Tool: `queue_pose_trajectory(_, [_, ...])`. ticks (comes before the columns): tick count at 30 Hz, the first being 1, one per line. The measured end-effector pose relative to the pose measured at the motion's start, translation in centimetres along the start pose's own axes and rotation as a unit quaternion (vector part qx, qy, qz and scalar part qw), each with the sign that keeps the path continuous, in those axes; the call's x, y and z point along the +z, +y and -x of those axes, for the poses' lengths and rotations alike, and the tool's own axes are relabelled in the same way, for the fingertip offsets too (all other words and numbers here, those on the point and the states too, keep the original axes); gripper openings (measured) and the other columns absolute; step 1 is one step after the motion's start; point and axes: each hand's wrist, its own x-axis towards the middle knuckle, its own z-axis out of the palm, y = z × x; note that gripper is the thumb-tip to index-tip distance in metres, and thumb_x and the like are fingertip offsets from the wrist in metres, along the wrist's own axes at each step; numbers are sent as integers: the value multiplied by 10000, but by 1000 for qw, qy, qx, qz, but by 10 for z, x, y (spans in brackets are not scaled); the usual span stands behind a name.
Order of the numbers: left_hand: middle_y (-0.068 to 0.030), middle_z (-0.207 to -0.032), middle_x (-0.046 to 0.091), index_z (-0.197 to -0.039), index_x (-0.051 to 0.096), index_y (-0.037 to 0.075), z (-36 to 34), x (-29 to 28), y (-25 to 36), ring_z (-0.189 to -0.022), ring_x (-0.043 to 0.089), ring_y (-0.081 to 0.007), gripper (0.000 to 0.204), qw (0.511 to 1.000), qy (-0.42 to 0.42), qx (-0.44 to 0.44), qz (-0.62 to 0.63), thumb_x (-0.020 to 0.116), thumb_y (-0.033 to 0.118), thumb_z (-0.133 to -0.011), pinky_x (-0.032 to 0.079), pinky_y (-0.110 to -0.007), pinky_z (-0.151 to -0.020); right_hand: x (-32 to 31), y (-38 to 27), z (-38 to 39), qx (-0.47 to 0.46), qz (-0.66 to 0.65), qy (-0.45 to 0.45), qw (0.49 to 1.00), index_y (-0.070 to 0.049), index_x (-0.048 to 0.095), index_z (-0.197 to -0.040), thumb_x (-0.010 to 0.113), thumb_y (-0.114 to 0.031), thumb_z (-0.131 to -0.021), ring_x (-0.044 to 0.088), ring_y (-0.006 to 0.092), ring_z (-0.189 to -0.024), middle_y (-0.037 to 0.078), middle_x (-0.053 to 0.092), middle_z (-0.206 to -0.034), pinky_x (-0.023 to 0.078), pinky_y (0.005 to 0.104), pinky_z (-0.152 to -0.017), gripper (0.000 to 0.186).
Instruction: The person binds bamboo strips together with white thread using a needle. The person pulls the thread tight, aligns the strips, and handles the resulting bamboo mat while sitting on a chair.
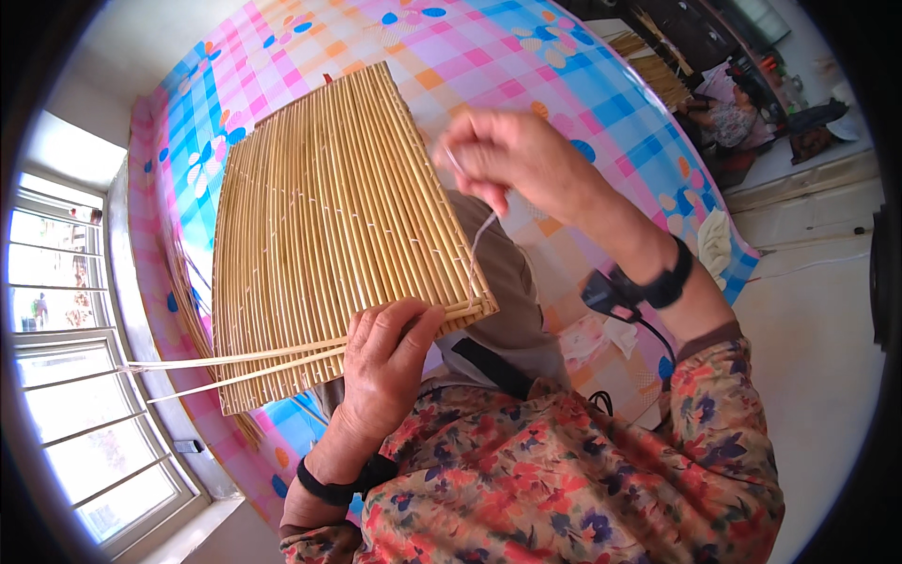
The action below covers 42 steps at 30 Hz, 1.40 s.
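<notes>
A mat of yellow reed stems (319,211) lies slanted over my lap, its stems bound side by side with pale stitches. Along its near edge my left hand (387,355) is closed around loose reed stems (235,357), whose long ends stick out to the left. My right hand (507,160) is raised beside the mat's right edge, fingers curled together and slightly blurred. From it a white string (480,242) runs down to the mat's near right corner, where it meets the stems.
A bright checked, flowered sheet (442,42) spreads beneath. Long thin stems (183,273) lie left of the mat, near a barred window (80,376). At right are a crumpled white cloth (714,242) and a black cable (658,336). Another person (728,120) sits at the far right.
</notes>
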Motion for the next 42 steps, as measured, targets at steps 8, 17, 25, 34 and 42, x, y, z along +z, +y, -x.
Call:
queue_pose_trajectory(8, [-64,-995,591,-1042,699,15,5,0,0,-907,606,-228,364,999,24,21,-9,713,1,-678,493,-340,-765,14,26,57,-101,250,-32,962,-38,685,-908,695,-25,-858,563,132,-758,12,571,-823,453,272,-659,54])
queue_pose_trajectory(17, [-63,-998,594,-1087,679,38,2,-2,0,-902,601,-230,417,1000,11,7,-18,693,-19,-675,464,-355,-772,34,29,74,19,137,31,990,7,655,-947,680,-78,-881,641,147,-713,110,670,-795,491,292,-647,110])
queue_pose_trajectory(25, [-77,-1015,612,-1092,666,31,1,-4,1,-916,606,-242,408,1000,12,5,-19,675,-37,-690,458,-378,-802,46,32,88,-38,196,62,978,-25,653,-987,658,-26,-903,646,116,-751,56,689,-852,498,261,-651,84])
queue_pose_trajectory(34, [-85,-1044,621,-1105,661,23,2,-2,2,-937,610,-252,420,1000,11,-2,-8,663,-49,-691,462,-377,-821,57,39,92,-88,202,98,970,-18,597,-966,656,-32,-875,643,314,-726,151,643,-810,492,369,-625,109])
queue_pose_trajectory(42, [-101,-1046,622,-1118,659,6,1,0,3,-934,610,-269,448,1000,8,-1,-3,662,-75,-677,492,-381,-802,53,40,95,-72,185,96,975,-21,599,-986,661,-28,-877,654,304,-736,147,654,-825,498,353,-631,125])
